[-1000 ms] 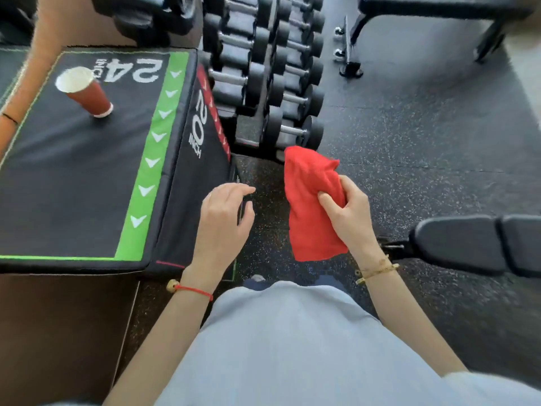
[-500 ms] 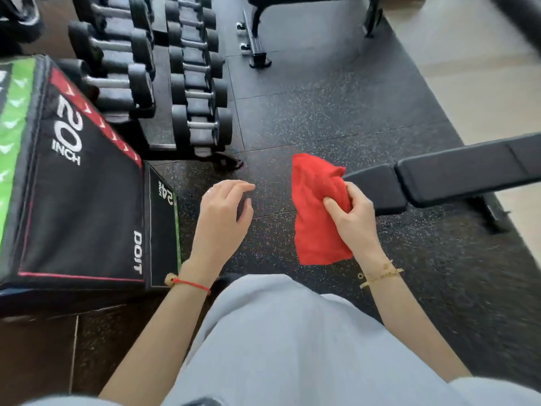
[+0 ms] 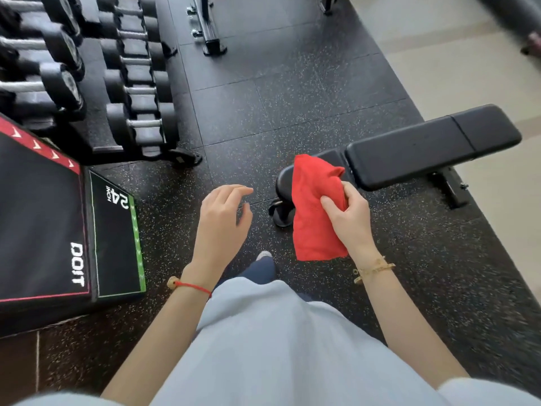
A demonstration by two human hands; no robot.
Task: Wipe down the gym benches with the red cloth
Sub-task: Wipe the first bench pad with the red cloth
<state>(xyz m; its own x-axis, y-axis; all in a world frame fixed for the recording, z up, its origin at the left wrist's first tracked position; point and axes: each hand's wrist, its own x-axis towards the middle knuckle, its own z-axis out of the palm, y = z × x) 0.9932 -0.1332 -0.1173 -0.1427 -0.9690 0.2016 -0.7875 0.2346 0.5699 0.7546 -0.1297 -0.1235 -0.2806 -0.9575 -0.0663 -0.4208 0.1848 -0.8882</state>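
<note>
Right hand [image 3: 348, 218] gripping red cloth [image 3: 314, 209], cloth hanging in front of near end of black bench [image 3: 421, 148]; left hand [image 3: 222, 221] empty, fingers loosely curled, above speckled floor [image 3: 263, 112]; dumbbell rack [image 3: 123, 83] far left.

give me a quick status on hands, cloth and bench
Right hand gripping red cloth, left hand empty, open. Cloth hanging, bench unwiped. Nothing in the way.
</note>
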